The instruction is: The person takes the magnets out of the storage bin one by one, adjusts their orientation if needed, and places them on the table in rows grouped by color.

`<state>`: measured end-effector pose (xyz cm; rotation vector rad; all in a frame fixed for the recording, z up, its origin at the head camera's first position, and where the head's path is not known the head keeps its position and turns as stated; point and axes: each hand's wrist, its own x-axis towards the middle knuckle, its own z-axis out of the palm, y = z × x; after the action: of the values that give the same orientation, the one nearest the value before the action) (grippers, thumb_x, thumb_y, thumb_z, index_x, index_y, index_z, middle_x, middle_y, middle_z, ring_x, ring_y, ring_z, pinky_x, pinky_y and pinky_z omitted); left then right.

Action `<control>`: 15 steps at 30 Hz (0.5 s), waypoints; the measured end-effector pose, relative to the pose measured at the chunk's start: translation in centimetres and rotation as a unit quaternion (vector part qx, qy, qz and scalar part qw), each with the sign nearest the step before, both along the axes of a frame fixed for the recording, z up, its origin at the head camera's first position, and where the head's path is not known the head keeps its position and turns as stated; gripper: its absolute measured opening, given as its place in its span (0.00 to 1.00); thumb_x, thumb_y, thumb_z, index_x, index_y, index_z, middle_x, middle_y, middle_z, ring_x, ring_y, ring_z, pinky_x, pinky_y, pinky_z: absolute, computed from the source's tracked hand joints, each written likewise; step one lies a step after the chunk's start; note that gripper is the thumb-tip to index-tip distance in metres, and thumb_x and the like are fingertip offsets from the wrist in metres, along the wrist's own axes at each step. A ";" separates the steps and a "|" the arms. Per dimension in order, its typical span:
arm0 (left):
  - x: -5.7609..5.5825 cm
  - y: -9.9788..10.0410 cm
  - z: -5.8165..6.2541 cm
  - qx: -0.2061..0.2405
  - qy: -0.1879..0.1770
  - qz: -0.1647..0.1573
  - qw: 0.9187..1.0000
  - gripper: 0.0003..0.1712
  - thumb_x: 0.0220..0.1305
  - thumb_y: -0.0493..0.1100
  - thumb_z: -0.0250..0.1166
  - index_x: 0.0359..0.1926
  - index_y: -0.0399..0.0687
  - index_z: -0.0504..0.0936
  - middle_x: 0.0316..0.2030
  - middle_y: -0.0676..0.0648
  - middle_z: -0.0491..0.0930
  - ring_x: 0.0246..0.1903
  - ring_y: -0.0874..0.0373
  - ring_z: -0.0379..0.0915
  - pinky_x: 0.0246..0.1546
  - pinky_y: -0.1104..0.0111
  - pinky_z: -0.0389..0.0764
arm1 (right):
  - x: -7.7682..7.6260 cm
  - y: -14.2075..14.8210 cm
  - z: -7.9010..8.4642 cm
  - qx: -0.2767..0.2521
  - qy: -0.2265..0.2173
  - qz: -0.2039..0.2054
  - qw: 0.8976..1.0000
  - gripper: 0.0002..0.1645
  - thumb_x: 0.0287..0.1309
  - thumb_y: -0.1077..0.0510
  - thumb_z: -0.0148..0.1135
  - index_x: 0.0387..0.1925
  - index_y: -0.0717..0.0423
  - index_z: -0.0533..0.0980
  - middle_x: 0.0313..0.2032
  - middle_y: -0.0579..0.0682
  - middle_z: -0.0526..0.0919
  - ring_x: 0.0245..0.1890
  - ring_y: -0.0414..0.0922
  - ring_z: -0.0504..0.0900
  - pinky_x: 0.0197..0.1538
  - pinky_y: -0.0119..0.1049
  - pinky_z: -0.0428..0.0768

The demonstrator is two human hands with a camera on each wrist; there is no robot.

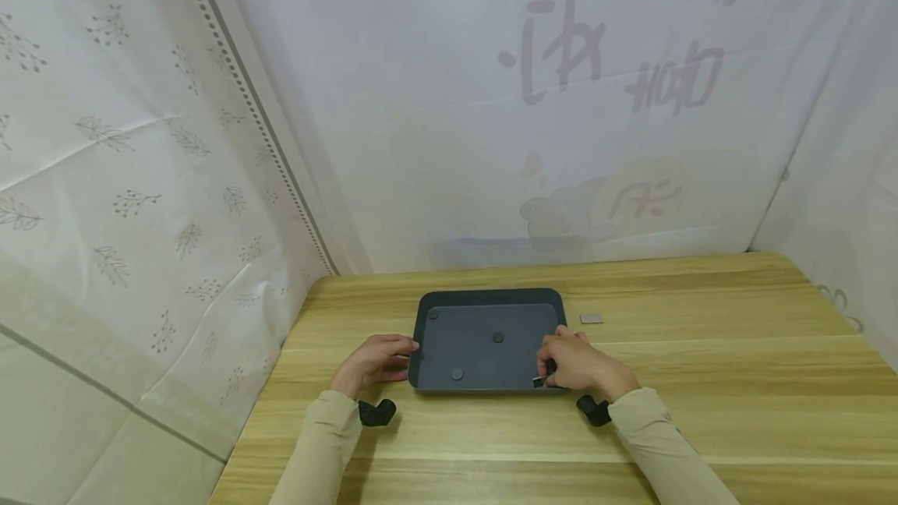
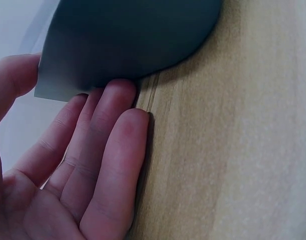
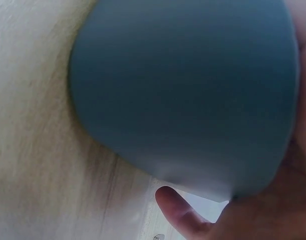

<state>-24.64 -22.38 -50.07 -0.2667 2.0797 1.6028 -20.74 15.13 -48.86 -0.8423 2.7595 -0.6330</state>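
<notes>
While left hand [image 1: 382, 358] slack against the tray [image 1: 477, 353], right-hand grip [image 1: 577, 361] tight round a small dark piece [image 1: 539, 382].

Wood-grain table [image 1: 730, 380] before a white cloth backdrop [image 1: 421, 139] with faint mauve lettering [image 1: 566, 45]; at left, a white curtain [image 1: 56, 162] printed with grey leaf sprigs [image 1: 105, 132]; at right, a pale hanging [image 1: 852, 201]

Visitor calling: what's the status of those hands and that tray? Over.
Left hand gripping tray, left side. Right hand pinching small dark piece at near right corner. Three small discs inside. Grey rectangle outside, seemingly not in the way.
</notes>
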 end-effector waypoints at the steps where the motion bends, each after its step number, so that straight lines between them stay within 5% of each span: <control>1: 0.0 0.0 0.1 0.001 -0.001 -0.001 1.000 0.24 0.59 0.49 0.68 0.53 0.40 0.80 0.42 0.46 0.82 0.38 0.57 0.80 0.38 0.64 0.83 | 0.0 0.0 0.0 -0.002 0.001 0.001 1.000 0.14 0.48 0.58 0.73 0.20 0.40 0.76 0.30 0.35 0.73 0.36 0.40 0.59 0.40 0.41 0.54; 15: 0.4 0.2 0.2 0.002 0.005 0.008 1.000 0.23 0.60 0.47 0.67 0.53 0.39 0.80 0.47 0.43 0.81 0.39 0.56 0.81 0.38 0.64 0.83 | 0.1 0.2 -0.3 -0.017 0.019 0.009 1.000 0.13 0.50 0.57 0.72 0.20 0.39 0.76 0.27 0.33 0.71 0.36 0.38 0.61 0.41 0.42 0.57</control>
<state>-24.26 -22.19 -49.91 -0.2758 2.0868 1.6203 -20.68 15.36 -49.18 -0.8948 2.7791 -0.6685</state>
